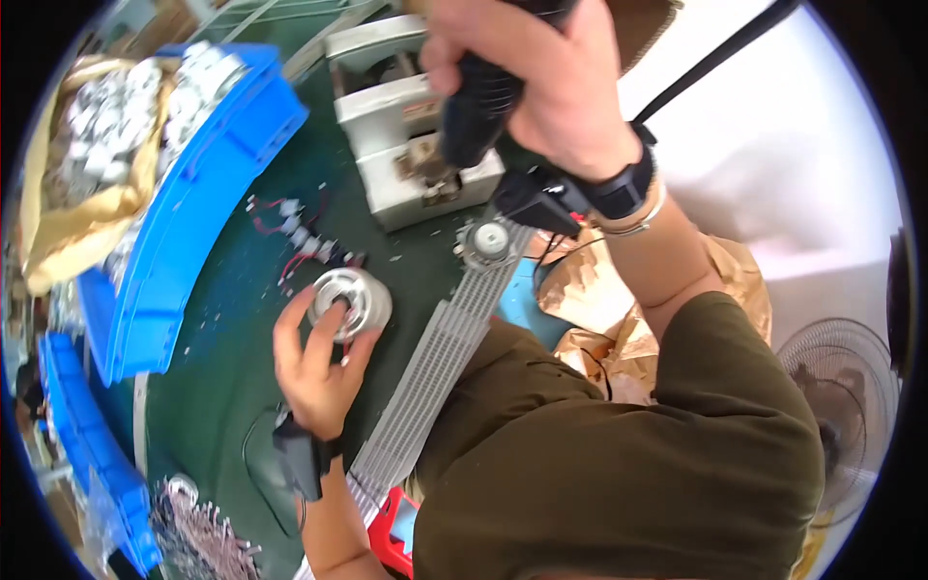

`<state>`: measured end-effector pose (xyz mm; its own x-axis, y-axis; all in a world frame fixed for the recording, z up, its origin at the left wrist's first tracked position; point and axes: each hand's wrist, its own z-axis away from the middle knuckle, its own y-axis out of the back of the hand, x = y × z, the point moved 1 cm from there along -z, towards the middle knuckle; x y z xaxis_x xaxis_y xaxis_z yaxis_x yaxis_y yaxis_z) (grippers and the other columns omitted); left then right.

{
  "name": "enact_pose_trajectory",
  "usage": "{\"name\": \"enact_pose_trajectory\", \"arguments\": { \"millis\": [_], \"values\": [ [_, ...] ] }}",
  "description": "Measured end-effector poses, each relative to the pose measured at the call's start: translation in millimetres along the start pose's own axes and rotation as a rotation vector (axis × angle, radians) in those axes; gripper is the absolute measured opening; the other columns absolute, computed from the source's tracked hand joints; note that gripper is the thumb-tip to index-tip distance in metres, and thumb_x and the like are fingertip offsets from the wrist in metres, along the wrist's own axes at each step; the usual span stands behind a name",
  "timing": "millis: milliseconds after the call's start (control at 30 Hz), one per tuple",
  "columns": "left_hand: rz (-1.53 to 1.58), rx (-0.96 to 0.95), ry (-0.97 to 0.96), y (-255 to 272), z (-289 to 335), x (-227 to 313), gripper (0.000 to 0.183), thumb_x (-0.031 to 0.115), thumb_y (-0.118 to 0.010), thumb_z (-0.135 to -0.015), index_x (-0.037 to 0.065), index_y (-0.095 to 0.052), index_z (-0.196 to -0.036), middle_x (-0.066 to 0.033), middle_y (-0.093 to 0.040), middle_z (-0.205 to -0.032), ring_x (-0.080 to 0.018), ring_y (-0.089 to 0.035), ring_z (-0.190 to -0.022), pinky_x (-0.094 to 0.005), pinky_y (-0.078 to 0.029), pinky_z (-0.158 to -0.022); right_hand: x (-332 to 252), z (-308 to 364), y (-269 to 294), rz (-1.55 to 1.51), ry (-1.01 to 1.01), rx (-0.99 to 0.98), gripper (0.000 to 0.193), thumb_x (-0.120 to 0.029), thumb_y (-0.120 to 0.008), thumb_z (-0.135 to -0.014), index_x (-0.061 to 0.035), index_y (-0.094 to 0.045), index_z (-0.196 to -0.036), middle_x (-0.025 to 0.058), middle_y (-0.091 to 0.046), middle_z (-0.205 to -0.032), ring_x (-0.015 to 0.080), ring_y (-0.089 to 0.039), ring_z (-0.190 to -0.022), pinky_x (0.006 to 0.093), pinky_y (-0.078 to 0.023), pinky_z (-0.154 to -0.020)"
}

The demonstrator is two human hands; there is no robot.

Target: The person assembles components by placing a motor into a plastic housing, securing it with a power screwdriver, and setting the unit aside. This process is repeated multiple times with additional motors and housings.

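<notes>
My left hand curves its fingers and thumb around a white round housing on the green work surface. One fingertip reaches into the housing's open, ringed top. Higher up, my right hand is closed around a black power tool with a ribbed grip; its working end is hidden. Below that tool stands a white and grey bench fixture with a metal piece on its front. Nearer to me, a small round part with a white disc sits on a slotted light-coloured strip.
Blue bins line the left, one holding a paper bag of white parts. Small wired connectors lie beyond the housing. A pile of wires is at lower left, brown paper and a fan at right.
</notes>
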<state>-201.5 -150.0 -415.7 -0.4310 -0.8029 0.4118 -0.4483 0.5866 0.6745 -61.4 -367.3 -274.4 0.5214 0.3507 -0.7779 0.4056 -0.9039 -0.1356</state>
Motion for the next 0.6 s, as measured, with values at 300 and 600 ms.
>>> {"name": "enact_pose_trajectory", "arguments": {
  "millis": [300,600],
  "values": [
    [-0.018,0.045,-0.022,-8.7,6.4,-1.1,0.045,0.005,-0.079,-0.060,0.008,-0.062,-0.101,-0.0173,-0.051,-0.116,-0.0332,-0.056,-0.097,-0.0382,-0.050,-0.076,22.0,-1.8,18.0,0.416,0.329,-0.183,0.018,-0.001,-0.066,-0.073,0.0017,-0.057,-0.088,0.0025,-0.058,-0.063,0.0091,-0.054,-0.054,0.0225,-0.041,-0.050],
    [-0.037,0.035,-0.021,-7.7,6.8,-3.1,0.046,0.006,-0.079,-0.060,0.008,-0.062,-0.102,-0.0176,-0.050,-0.116,-0.0339,-0.056,-0.097,-0.0390,-0.049,-0.077,28.4,10.4,9.8,0.027,-0.124,0.049,0.038,0.003,-0.066,-0.071,0.0052,-0.052,-0.106,0.0021,-0.060,-0.069,0.0075,-0.054,-0.060,0.0220,-0.042,-0.055]
  ]
}}
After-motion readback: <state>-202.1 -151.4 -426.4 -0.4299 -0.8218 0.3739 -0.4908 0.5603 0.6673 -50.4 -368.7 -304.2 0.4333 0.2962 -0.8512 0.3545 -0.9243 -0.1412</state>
